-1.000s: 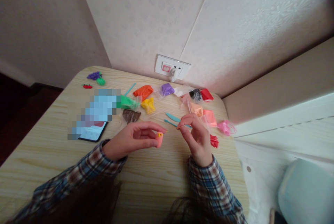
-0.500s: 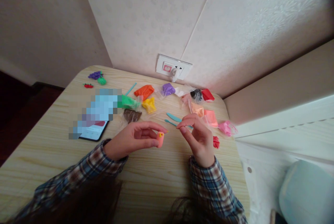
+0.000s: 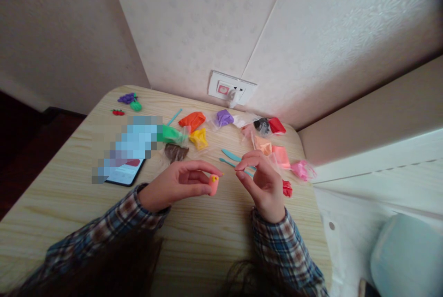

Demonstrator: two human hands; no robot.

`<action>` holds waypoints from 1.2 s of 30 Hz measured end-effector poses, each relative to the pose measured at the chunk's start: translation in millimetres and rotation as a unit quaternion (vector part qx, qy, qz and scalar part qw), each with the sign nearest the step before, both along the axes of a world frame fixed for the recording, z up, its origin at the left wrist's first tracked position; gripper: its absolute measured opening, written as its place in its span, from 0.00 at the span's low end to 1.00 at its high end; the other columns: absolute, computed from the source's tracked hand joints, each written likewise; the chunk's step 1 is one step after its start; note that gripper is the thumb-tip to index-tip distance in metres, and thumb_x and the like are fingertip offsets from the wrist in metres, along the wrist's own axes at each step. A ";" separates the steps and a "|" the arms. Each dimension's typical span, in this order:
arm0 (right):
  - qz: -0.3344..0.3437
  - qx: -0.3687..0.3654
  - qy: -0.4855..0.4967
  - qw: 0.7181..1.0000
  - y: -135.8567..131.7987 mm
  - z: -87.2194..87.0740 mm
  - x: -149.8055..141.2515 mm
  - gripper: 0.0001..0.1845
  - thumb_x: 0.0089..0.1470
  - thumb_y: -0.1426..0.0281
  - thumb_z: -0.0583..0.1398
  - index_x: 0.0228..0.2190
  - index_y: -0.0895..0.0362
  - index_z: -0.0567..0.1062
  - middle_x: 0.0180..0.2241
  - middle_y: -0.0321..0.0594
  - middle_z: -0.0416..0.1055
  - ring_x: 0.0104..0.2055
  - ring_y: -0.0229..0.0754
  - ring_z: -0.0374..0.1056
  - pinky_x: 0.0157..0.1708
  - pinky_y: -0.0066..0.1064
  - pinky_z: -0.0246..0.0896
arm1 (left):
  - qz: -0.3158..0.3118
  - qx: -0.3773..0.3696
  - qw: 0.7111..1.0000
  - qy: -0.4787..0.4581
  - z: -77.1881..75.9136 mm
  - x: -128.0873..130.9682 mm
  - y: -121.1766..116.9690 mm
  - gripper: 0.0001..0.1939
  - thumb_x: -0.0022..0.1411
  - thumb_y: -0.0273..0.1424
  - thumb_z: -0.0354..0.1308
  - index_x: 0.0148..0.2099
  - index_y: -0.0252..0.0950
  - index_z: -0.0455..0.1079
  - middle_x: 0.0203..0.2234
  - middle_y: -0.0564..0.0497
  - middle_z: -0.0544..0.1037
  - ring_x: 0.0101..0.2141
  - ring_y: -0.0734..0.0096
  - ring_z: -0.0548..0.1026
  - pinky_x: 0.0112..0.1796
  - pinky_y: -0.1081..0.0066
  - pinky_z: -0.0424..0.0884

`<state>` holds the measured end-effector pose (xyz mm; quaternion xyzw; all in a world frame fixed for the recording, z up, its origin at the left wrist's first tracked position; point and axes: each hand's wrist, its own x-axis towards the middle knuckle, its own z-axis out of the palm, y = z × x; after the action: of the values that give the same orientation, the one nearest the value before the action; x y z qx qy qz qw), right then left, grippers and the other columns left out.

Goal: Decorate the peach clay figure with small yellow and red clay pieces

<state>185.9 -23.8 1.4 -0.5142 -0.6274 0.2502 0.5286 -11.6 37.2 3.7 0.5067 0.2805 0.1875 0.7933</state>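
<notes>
The head-worn camera looks forward and down from close above the table, with the wall at twelve o'clock, the left hand between seven and eight and the right hand between four and five.

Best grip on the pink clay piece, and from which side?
I'd pinch the pink clay piece lightly by its lower body, coming from the right: the left hand grips its left side, and yellow bits sit near its top.

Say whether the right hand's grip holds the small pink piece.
No, the small pink piece is in the grip of the left hand, apart from the right hand.
</notes>
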 end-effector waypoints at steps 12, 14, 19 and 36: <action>0.001 -0.011 -0.016 1.000 -0.6 0.1 0.9 0.03 0.55 0.71 0.58 0.29 0.54 0.72 0.29 0.37 0.67 0.36 0.41 0.63 0.37 0.36 0.58 | 0.005 0.010 1.000 0.015 1.9 0.3 0.0 0.15 0.49 0.28 0.65 0.42 0.34 0.73 0.28 0.53 0.77 0.31 0.72 0.74 0.36 0.72 0.69; 0.007 -0.017 -0.020 1.000 -1.3 0.5 0.6 0.04 0.55 0.71 0.58 0.29 0.54 0.72 0.29 0.37 0.67 0.36 0.40 0.63 0.37 0.35 0.58 | 0.006 0.011 1.000 0.012 2.2 0.4 0.0 0.15 0.50 0.28 0.65 0.42 0.34 0.73 0.27 0.54 0.76 0.31 0.73 0.74 0.36 0.73 0.69; -0.007 0.006 -0.029 1.000 -2.0 0.4 -1.2 0.02 0.52 0.70 0.61 0.28 0.54 0.73 0.29 0.36 0.67 0.35 0.41 0.63 0.36 0.36 0.58 | 0.008 0.019 1.000 0.009 -0.4 -0.2 -0.5 0.15 0.50 0.28 0.64 0.42 0.34 0.72 0.31 0.52 0.77 0.32 0.72 0.75 0.37 0.71 0.70; 0.035 0.008 -0.064 0.997 -9.6 4.4 -9.6 0.05 0.55 0.72 0.58 0.32 0.52 0.75 0.30 0.37 0.68 0.36 0.41 0.64 0.37 0.38 0.57 | 0.011 -0.019 1.000 -0.008 -0.8 4.4 -4.4 0.13 0.48 0.25 0.65 0.40 0.34 0.73 0.32 0.52 0.78 0.34 0.72 0.75 0.38 0.71 0.70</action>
<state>176.3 -33.5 5.8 -0.5026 -0.6794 0.2298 0.4827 -7.2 32.8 2.9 0.4871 0.2832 0.1948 0.8029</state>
